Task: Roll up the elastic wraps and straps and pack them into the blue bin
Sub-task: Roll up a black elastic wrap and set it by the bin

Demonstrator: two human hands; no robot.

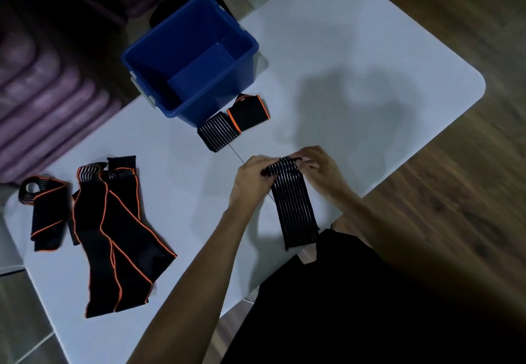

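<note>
A black elastic wrap with pale stripes (296,210) lies on the white table (355,59), its near end hanging over the table edge. Its far end is curled into a small roll, pinched by my left hand (252,177) on the left side and my right hand (317,166) on the right. A loose thin thread runs from this roll toward the two rolled wraps. The blue bin (242,50) stands at the table's far side, and nothing shows inside it. Right in front of it sit a rolled striped wrap (217,133) and a rolled black wrap with orange trim (249,111).
Several unrolled black straps with orange edging (113,230) lie spread on the table's left part, one smaller looped strap (42,207) furthest left. Purple cushioned furniture (42,99) stands beyond the left edge. Wood floor lies to the right.
</note>
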